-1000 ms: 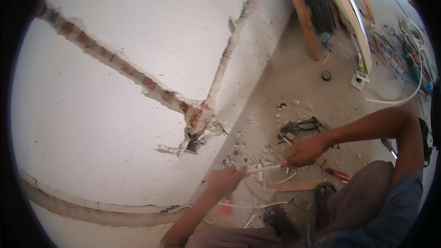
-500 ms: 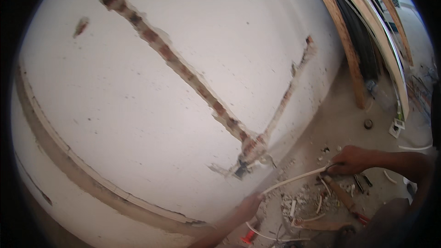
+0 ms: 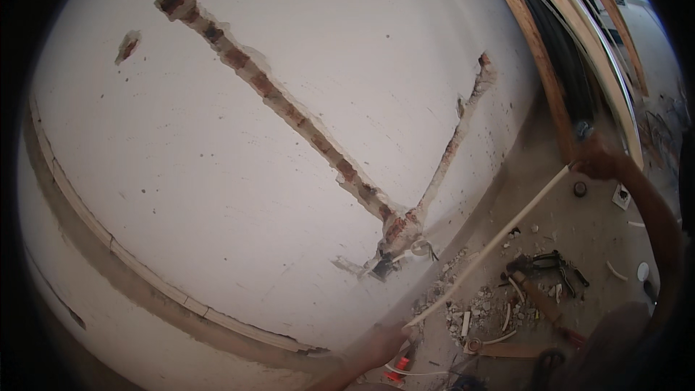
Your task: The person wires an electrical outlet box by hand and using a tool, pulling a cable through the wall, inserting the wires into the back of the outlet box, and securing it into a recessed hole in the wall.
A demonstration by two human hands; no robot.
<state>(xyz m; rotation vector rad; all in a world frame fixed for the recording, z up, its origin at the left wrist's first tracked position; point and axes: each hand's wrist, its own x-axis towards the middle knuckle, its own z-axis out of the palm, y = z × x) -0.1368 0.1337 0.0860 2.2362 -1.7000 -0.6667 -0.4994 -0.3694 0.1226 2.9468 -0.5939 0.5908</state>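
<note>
The cable (image 3: 492,246) stretches over the floor (image 3: 594,228), the left hand (image 3: 384,345) at its 7-to-8 o'clock end, the right hand (image 3: 599,158) at its 1-to-2 o'clock end. The wall (image 3: 181,174) lies at 10 o'clock of the cable; a groove (image 3: 293,116) in it slants from 11 toward 5 o'clock. From the rubble (image 3: 455,318), the hammer (image 3: 541,299) lies at 3 o'clock, the pliers (image 3: 550,261) between 2 and 3, the slat (image 3: 514,350) past 4. From the right hand, a ring (image 3: 580,189) sits at 7, a socket plate (image 3: 621,197) at 5, a plank (image 3: 538,51) at 11.
</note>
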